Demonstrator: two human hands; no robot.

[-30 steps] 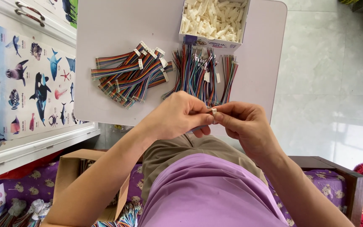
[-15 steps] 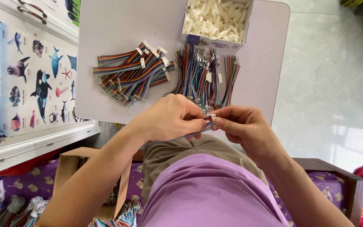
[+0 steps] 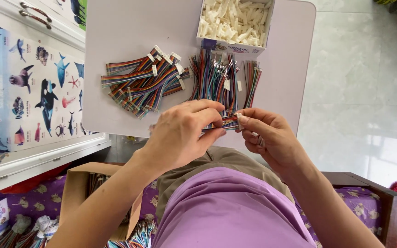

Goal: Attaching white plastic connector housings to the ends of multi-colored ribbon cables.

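Ribbon cable [image 3: 224, 123], a short multicoloured strip, is held level between both hands just above the near edge of the white table [image 3: 116, 36]. Left hand [image 3: 180, 135]: fingers closed together on the cable's left part, thumb beneath. Right hand [image 3: 269, 138]: thumb and forefinger pinched on the cable's right end, where a small white connector housing [image 3: 238, 120] sits at the fingertips. The step in hand appears to be seating the wire ends in the housing; whether they are fully home cannot be told. The next move would call for a steady, straight push with the wires kept flat and in order. On the table, well apart from the hands: a heap of finished ribbon cables [image 3: 143, 80] with white ends at left, a fan of loose wire strips [image 3: 219, 76] at centre, and an open box of white housings [image 3: 235, 20] at the far edge. A cardboard box [image 3: 76, 193] of further cables lies by the person's left arm.
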